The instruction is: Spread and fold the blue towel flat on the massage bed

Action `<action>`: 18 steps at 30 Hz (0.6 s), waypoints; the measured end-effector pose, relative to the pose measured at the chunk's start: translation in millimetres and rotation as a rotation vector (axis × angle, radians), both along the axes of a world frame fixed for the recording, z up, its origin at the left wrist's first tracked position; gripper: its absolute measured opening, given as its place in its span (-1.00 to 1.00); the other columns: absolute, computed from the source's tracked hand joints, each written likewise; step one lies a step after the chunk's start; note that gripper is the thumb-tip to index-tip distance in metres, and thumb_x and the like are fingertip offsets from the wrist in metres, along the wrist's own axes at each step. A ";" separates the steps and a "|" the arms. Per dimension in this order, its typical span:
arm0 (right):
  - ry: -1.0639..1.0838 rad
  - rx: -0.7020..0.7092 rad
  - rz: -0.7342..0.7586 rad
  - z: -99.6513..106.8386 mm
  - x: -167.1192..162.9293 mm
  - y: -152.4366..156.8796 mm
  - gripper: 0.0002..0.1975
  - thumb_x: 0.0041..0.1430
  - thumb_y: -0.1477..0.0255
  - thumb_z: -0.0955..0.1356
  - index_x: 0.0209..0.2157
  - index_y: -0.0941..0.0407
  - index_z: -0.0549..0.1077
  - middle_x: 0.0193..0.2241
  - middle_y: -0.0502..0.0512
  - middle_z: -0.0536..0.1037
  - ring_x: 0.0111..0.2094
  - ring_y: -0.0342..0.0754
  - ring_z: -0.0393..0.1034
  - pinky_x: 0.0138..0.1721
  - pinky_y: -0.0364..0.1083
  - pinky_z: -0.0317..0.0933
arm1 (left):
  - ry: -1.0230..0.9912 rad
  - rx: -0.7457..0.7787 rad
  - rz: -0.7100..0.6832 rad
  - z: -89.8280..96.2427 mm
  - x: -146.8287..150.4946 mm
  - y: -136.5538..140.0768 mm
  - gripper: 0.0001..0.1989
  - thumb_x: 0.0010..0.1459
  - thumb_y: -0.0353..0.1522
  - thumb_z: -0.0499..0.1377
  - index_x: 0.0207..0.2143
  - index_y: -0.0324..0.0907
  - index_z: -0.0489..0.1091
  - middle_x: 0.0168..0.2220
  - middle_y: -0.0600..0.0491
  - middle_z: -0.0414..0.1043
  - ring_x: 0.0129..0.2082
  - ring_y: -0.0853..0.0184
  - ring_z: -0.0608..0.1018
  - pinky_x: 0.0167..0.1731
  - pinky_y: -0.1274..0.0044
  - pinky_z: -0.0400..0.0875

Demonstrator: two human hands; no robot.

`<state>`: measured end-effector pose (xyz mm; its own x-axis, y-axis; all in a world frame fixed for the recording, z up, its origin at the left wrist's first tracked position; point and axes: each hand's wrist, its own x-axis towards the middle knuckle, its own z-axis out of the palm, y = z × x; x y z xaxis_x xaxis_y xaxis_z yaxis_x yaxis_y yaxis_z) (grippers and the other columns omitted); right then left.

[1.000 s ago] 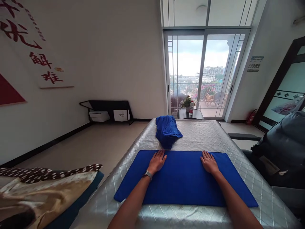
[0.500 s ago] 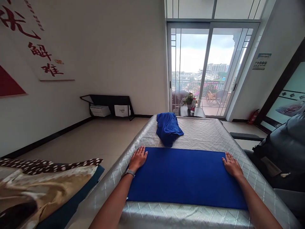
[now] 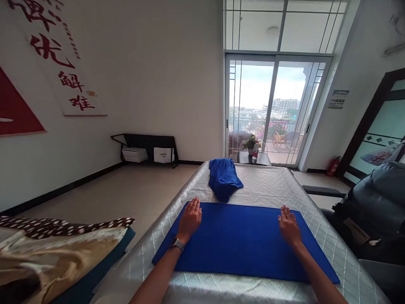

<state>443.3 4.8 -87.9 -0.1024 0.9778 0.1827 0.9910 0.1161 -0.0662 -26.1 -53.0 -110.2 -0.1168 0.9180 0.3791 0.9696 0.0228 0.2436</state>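
Observation:
A flat blue cloth (image 3: 237, 240), roughly rectangular, lies across the near part of a table with a silver quilted cover (image 3: 262, 181). Over its left part is my left hand (image 3: 190, 217), palm down with fingers stretched out and a watch on the wrist. My right hand (image 3: 289, 226) is over the right part, also palm down with straight fingers. Neither hand grips anything; whether the palms press on the cloth or hover just above it I cannot tell. Beyond the far edge of the cloth lies a crumpled blue cloth (image 3: 224, 178).
Patterned fabric (image 3: 69, 257) is heaped at the lower left. A dark grey bag (image 3: 379, 198) sits at the right, by a chair armrest (image 3: 322, 191). Behind the covered table stand a small dark table (image 3: 255, 159), a bottle (image 3: 255, 150) and a potted plant (image 3: 251, 142).
Both hands have moved inward from the side edges of the flat blue cloth. More of its left and right ends now shows. The view has tilted up slightly.

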 end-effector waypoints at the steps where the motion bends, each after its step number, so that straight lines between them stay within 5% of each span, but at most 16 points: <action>1: 0.000 -0.010 0.067 -0.2 -22.8 -5.2 -0.34 0.40 0.30 -0.06 0.42 0.31 -0.03 0.45 0.18 -0.09 0.46 -0.01 -0.33 0.42 0.08 -0.41 | 0.011 0.010 -0.085 4.3 21.0 -0.6 -0.35 0.42 -0.21 -0.33 0.40 -0.35 0.06 0.43 -0.12 0.02 0.45 0.17 0.00 0.43 0.27 -0.14; 5: 0.014 -0.067 0.289 -7.0 -110.3 -20.7 -0.35 0.42 0.25 -0.02 0.43 0.22 -0.02 0.44 0.11 -0.09 0.46 -0.04 -0.29 0.41 0.04 -0.33 | 0.026 -0.001 -0.334 4.6 119.5 6.5 -0.38 0.43 -0.12 -0.23 0.38 -0.22 0.14 0.40 -0.07 0.12 0.41 0.24 0.13 0.39 0.35 0.04; 9: 0.024 -0.139 0.348 -17.5 -148.9 -28.4 -0.37 0.38 0.38 0.04 0.42 0.23 0.02 0.43 0.16 -0.06 0.45 0.02 -0.23 0.40 0.08 -0.28 | 0.007 -0.029 -0.399 -14.4 183.8 13.3 -0.40 0.45 -0.15 -0.25 0.38 -0.24 0.12 0.36 -0.18 0.18 0.39 0.17 0.20 0.32 0.25 0.18; 18: 0.016 -0.209 0.295 -25.4 -144.5 -25.3 -0.34 0.42 0.25 -0.03 0.44 0.22 -0.07 0.45 0.11 -0.10 0.46 -0.02 -0.30 0.41 0.06 -0.38 | -0.021 -0.136 -0.340 -29.5 179.6 11.6 -0.30 0.43 -0.06 -0.30 0.41 -0.32 0.03 0.40 -0.19 0.08 0.43 0.14 0.09 0.37 0.20 0.05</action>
<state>298.8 -20.6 -113.3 -0.3848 0.9229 -0.0143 0.9155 0.3796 -0.1336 153.5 -41.4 -139.7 0.1974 0.9476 0.2513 0.9220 -0.2666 0.2809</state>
